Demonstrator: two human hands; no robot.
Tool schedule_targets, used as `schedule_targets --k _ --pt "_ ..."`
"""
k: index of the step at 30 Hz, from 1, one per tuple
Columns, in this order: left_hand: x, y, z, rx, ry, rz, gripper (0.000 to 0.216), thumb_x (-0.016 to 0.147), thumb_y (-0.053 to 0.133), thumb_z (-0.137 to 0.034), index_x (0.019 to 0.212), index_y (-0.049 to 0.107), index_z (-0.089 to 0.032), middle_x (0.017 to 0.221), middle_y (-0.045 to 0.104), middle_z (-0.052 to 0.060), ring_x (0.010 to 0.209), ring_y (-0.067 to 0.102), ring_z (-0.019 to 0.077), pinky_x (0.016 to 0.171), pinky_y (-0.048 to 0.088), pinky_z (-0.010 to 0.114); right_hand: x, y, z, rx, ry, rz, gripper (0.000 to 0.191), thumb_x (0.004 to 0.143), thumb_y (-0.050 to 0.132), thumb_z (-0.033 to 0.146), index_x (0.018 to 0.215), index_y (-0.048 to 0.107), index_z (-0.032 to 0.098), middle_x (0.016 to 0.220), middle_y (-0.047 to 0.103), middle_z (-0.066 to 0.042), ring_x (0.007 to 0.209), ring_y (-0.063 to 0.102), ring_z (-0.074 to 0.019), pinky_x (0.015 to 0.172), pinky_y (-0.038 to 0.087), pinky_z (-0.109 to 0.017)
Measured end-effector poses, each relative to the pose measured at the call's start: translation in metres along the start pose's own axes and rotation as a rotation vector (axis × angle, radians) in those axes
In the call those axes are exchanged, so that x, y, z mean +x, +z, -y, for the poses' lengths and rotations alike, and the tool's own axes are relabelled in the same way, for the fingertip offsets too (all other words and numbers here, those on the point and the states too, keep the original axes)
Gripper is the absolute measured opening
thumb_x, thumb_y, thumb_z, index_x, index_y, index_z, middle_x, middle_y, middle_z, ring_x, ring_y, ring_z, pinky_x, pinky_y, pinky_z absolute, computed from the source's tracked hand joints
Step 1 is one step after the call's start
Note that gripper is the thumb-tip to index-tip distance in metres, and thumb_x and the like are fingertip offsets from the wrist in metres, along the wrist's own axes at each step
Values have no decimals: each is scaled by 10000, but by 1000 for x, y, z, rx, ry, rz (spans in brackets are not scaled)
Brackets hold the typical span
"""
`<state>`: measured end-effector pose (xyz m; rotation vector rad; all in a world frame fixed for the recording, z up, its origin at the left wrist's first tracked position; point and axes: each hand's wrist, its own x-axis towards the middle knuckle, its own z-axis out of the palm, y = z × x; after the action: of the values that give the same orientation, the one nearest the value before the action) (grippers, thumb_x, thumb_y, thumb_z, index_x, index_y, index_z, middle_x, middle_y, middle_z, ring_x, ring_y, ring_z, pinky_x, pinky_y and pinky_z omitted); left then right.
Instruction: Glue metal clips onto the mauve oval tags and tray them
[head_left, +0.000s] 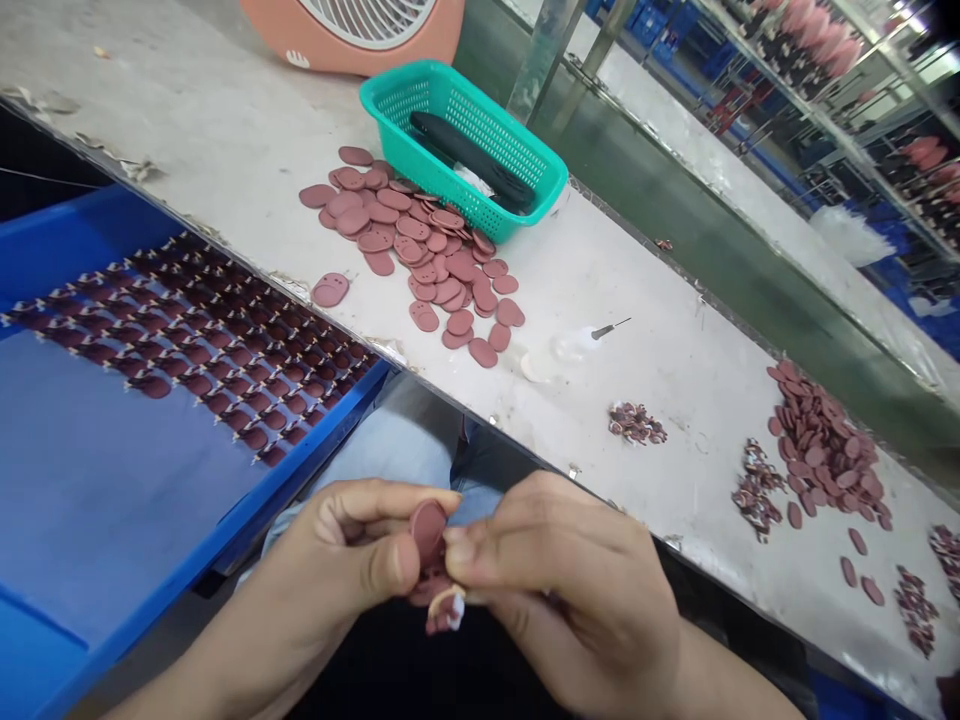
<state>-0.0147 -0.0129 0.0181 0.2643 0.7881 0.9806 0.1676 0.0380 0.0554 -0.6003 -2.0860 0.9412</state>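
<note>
Between my two hands is a small maroon figurine with an oval flat piece at its top and a tan and white detail at its lower end. My left hand pinches it from the left, thumb and forefinger against the oval. From the right, my right hand grips its lower part between thumb and fingers; the exact contact is partly hidden. On the bench beyond lies a heap of flat maroon oval pieces, some with small holes. A clear bottle with a needle tip lies nearer the middle.
A blue tray at left holds rows of maroon figurines. On the bench stand a green basket containing a black object and an orange fan. Small parts and another maroon pile lie to the right.
</note>
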Motion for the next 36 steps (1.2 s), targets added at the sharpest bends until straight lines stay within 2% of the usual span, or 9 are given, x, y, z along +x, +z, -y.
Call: schedule_targets --k 4,10,17,22,30,33,36 --pt "6 -4 5 7 -8 -94 277 655 913 -468 799 845 -241 704 742 5 670 643 120 672 545 188 -1 2 -9 1 36 7 152 920 665 58 1040 686 148 892 796 -56 794 725 -134 767 598 -261" --pt "5 -6 11 25 -24 -81 348 673 897 -492 776 808 -172 682 643 -2 646 538 103 652 521 188 -7 3 -11 -14 54 4 129 923 670 94 1019 687 178 874 781 -44 764 707 -144 755 581 -284" --pt "2 -1 12 7 -13 -156 356 609 945 -442 820 835 -177 702 709 7 637 616 98 613 539 151 -9 5 -9 4 40 -25 106 910 685 95 995 705 156 847 775 -43 765 709 -141 761 575 -272" --pt "1 1 11 -42 -23 -161 394 576 961 -425 849 839 -167 677 740 7 576 636 81 601 565 138 -11 7 -9 -1 49 -19 107 913 680 109 995 711 171 830 762 -31 732 689 -137 738 569 -275" --pt "3 -2 12 -91 -67 -172 414 529 985 -369 835 828 -139 659 731 5 576 659 88 576 593 137 -8 2 -8 -24 98 55 82 906 689 109 974 717 143 821 755 -39 740 689 -135 721 550 -262" --pt "5 -8 14 -105 -108 -138 398 543 981 -362 832 823 -138 655 719 0 580 656 90 561 593 140 -6 0 -7 -58 119 105 146 906 690 117 1043 709 163 897 770 -34 760 685 -125 754 553 -258" --pt "7 -16 16 -149 -122 -103 304 633 948 -343 829 817 -150 703 740 11 600 674 98 562 594 149 -6 -2 -5 -83 132 110 353 881 757 228 1214 649 186 1015 768 -43 772 672 -128 723 562 -248"
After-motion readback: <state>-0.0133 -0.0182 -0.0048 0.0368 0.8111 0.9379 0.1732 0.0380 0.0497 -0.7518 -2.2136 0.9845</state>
